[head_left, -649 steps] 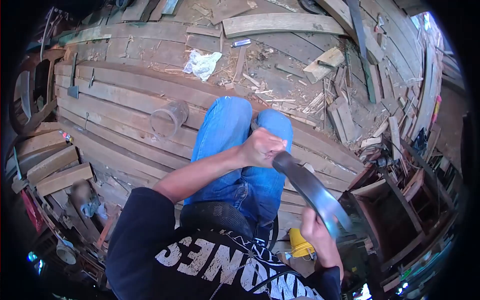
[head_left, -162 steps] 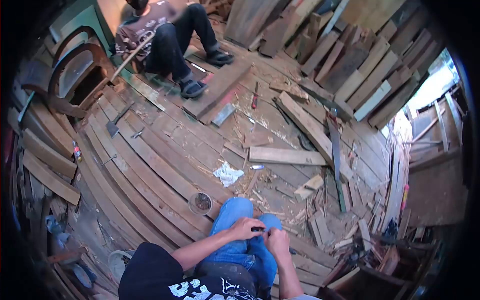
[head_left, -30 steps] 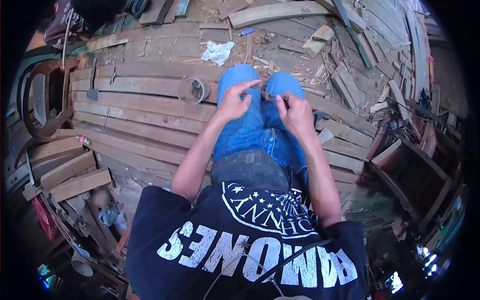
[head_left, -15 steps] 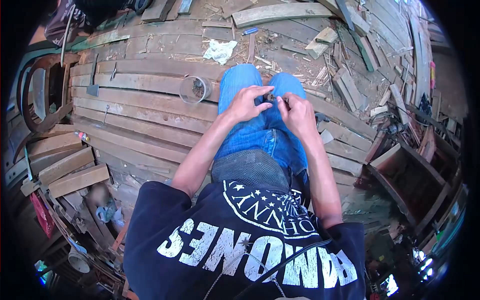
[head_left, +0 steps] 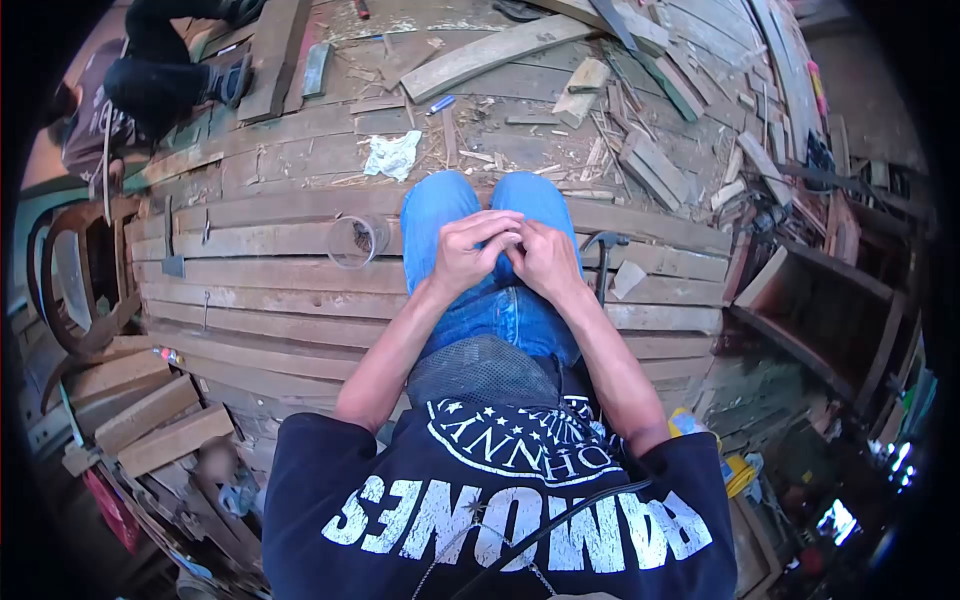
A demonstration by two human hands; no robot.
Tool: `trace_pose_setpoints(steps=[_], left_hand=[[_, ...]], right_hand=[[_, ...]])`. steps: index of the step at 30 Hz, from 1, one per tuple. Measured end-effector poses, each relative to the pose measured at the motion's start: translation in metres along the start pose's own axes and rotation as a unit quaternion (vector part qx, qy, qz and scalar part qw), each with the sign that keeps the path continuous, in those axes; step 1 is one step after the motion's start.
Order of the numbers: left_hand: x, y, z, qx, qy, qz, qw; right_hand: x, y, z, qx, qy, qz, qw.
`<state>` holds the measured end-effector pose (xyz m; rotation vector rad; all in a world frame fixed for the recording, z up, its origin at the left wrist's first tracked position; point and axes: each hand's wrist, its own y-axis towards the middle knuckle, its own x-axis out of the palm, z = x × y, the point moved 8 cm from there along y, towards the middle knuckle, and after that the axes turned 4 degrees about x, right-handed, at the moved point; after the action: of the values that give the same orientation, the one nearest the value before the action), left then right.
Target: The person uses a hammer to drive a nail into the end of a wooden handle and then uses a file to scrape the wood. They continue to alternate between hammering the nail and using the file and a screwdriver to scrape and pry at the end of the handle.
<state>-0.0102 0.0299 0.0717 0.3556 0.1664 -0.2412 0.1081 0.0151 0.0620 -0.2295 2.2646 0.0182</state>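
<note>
Over the lap, my left hand and my right hand meet above the jeans, fingertips touching. The fingers of both hands are bent and pressed together; whatever lies between them is hidden. Left of the knees stands a clear plastic tub with small dark pieces inside, too small to make out. Just right of the right thigh lies a hammer, its head pointing away from me. Beside the hammer is a pale flat scrap.
Wooden planks run across the floor on both sides. Ahead lie a crumpled white cloth or paper, a blue lighter-like object and many wood offcuts. Another person's leg shows at upper left. A wooden frame stands at right.
My hands have come together, covering a small brownish thing that showed between the fingers. My view has shifted; the hammer and more of the other person now show.
</note>
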Motion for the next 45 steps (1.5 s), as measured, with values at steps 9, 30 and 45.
trace_pose_setpoints(steps=[9, 30, 45], left_hand=[[0.035, -0.021, 0.002, 0.142, 0.023, -0.028, 0.989], [0.01, 0.0, -0.053, -0.102, -0.354, 0.115, 0.922], [0.023, 0.004, -0.03, -0.056, 0.0, 0.053, 0.997]], right_hand=[[-0.021, -0.087, 0.191, 0.321, -0.083, 0.025, 0.943], [0.072, -0.206, 0.317, 0.616, -0.093, -0.187, 0.76], [0.082, -0.214, 0.315, 0.461, -0.009, 0.055, 0.885]])
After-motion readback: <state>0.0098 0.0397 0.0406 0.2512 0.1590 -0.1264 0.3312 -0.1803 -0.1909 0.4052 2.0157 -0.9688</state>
